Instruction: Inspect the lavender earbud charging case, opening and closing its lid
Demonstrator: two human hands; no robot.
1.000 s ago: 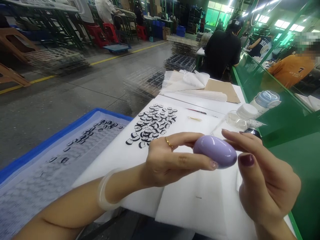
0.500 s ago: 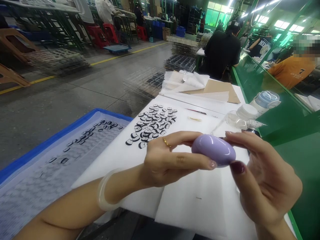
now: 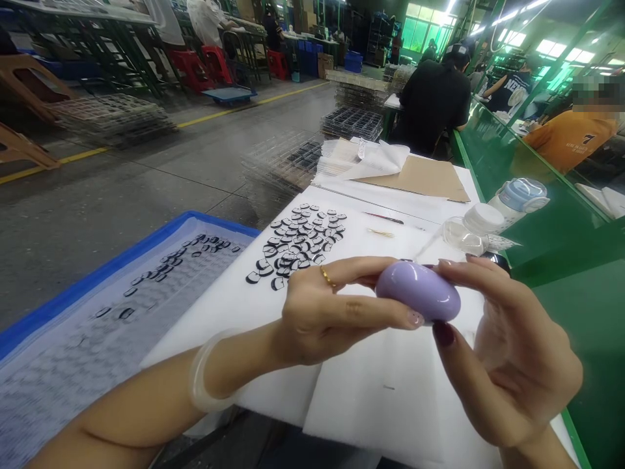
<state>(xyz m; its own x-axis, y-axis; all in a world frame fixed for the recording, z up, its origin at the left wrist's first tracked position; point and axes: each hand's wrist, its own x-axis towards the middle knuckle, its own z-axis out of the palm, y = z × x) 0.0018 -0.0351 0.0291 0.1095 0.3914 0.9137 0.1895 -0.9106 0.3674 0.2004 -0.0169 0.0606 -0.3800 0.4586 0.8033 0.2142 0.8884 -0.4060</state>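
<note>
1. One purple egg-shaped shell (image 3: 418, 291) sits at the centre right of the frame, held in the air between two hands, just above a white foam sheet (image 3: 390, 404).
2. The shell is pale lilac, smooth and glossy, with a bright streak of reflected light along its right edge; it lies on its side, long axis running left to right.
3. The left hand (image 3: 325, 312) comes in from the lower left and pinches the shell's left end — thumb underneath, forefinger across the top. It wears one gold ring, and one pale bangle (image 3: 200, 376) circles the wrist.
4. The right hand (image 3: 508, 365) comes in from the lower right, loosely curled, fingers resting along the shell's far side and the thumb with its dark red nail touching just under the right end.
5. One heap of small black-and-white curved parts (image 3: 297, 244) — too many to count — lies on the foam above the left hand, upper centre.
6. One blue tray (image 3: 122, 260) at the left holds a scatter of similar dark parts on a clear gridded insert.
7. Two clear plastic containers (image 3: 471, 228) and one pale blue bottle (image 3: 520, 194) stand at the right, beside the green bench edge.
8. Two other people are plain in the upper right: one in black (image 3: 432, 98) with their back turned, one in an orange shirt (image 3: 571, 133).
</note>
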